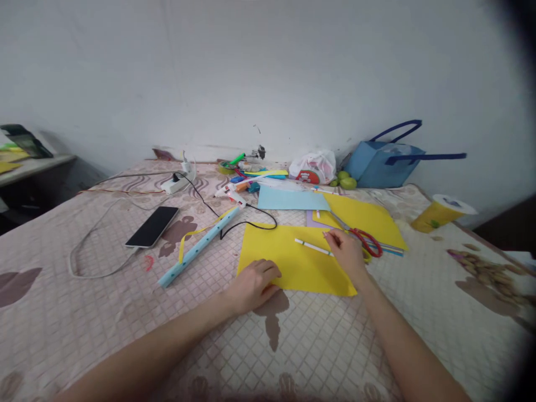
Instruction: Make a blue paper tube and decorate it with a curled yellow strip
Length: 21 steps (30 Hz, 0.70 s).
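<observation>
A yellow sheet (288,268) of paper or foam lies flat before me. My left hand (255,282) rests on its near left edge, fingers loosely bent and thumb apart, with nothing visible in it. Above the sheet's right side, my right hand (345,248) is closed in a pinch; a small pale tip shows at the fingertips, too small to name. Just left of that hand, a thin white stick (307,244) with dark bands lies on the sheet. Red-handled scissors (366,241) lie beyond the right hand, partly hidden by it.
Left are a light blue dotted tube (196,250), a phone (153,227) with its cable, and a power strip (176,183). Behind lie a white glue gun (231,194) with a black cord and a light blue sheet (293,198). A blue bag (381,164) and yellow canister (439,215) stand right.
</observation>
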Each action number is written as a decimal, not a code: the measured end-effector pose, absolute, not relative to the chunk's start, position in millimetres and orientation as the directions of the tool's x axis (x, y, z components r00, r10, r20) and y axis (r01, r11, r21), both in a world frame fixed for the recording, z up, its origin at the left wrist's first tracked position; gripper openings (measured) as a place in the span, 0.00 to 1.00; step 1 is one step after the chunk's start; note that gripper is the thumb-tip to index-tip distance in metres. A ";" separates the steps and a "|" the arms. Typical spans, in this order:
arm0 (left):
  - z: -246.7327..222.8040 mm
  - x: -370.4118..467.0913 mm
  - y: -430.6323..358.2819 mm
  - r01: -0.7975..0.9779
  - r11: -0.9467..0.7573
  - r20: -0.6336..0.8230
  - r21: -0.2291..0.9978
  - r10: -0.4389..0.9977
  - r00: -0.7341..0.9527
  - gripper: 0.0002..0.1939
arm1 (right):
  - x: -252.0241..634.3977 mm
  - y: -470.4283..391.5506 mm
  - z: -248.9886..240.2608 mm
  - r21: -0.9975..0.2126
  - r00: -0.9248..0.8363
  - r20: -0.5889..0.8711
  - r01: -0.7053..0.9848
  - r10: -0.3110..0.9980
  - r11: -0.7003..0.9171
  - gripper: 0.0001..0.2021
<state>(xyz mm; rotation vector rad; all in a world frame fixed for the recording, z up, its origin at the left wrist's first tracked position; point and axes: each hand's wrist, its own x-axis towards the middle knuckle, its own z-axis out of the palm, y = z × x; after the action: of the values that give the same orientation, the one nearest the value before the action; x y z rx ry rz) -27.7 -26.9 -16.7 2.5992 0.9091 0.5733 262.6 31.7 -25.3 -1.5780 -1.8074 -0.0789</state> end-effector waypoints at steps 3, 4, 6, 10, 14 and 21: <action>-18.6 -27.8 -27.1 0.480 -0.778 0.284 0.407 0.607 0.742 0.11 | 268.6 33.8 -25.5 -0.420 0.003 0.550 0.865 0.835 0.274 0.15; -19.2 -28.1 -26.6 0.478 -0.779 0.284 0.406 0.604 0.744 0.11 | 270.6 34.2 -25.3 -0.431 -0.005 0.550 0.855 0.835 0.289 0.15; -20.1 -28.8 -25.6 0.483 -0.775 0.281 0.407 0.610 0.741 0.11 | 274.6 35.0 -24.7 -0.439 -0.013 0.551 0.846 0.835 0.303 0.14; -19.9 -29.4 -25.0 0.490 -0.766 0.274 0.415 0.619 0.736 0.11 | 285.5 36.6 -22.7 -0.416 0.092 0.568 0.890 0.818 0.189 0.16; -17.4 -29.2 -27.2 0.455 -0.786 0.285 0.419 0.589 0.756 0.14 | 304.6 38.5 -18.6 -0.383 0.197 0.576 0.922 0.794 0.049 0.19; -21.5 -28.1 -25.0 0.415 -0.799 0.256 0.436 0.552 0.793 0.14 | 331.8 35.9 -11.2 -0.405 0.195 0.524 0.914 0.829 0.041 0.16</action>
<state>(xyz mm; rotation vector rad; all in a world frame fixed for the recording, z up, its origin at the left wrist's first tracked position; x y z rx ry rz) -28.1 -25.0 -21.5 2.6241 0.7346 0.5330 331.8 35.9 -11.2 -1.7878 -1.6367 -0.1574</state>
